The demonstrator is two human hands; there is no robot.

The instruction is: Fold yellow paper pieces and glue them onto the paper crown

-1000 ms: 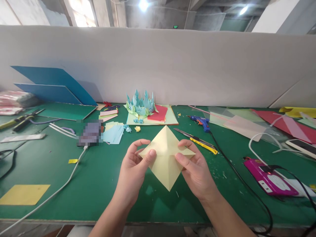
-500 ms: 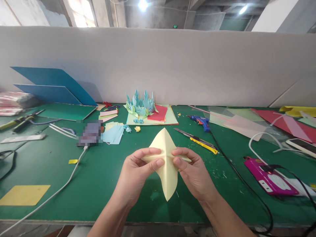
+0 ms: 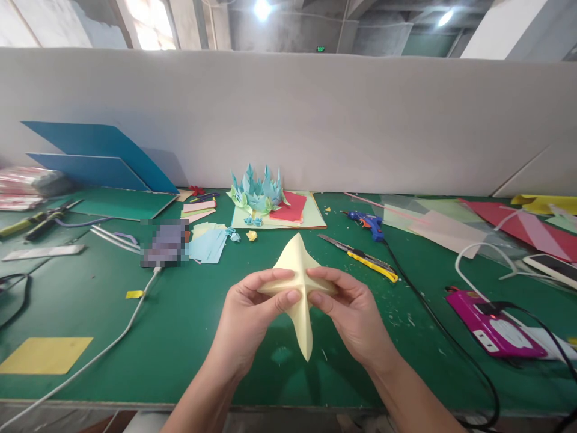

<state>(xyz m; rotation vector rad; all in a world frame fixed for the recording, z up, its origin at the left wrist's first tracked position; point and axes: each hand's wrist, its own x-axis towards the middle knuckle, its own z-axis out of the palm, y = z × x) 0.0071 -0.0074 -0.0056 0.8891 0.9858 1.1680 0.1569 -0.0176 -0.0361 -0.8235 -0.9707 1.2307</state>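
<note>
A pale yellow sheet of folding paper is held up above the green table, bent along crossing creases into a four-pointed star shape. One point faces away from me and one hangs down toward me. My left hand pinches its left side between thumb and forefinger near the centre. On the other side my right hand does the same, its thumb close to the middle crease. The side points are partly hidden by my fingers.
Beyond the hands stands a blue and green paper-folded lotus on stacked sheets. To the right lie a yellow utility knife, a blue glue gun and a magenta power strip. A phone-like device with a cable is at left.
My right hand has moved inward, closer to my left. The paper's sides are squeezed together, and its lower point has become narrower.
</note>
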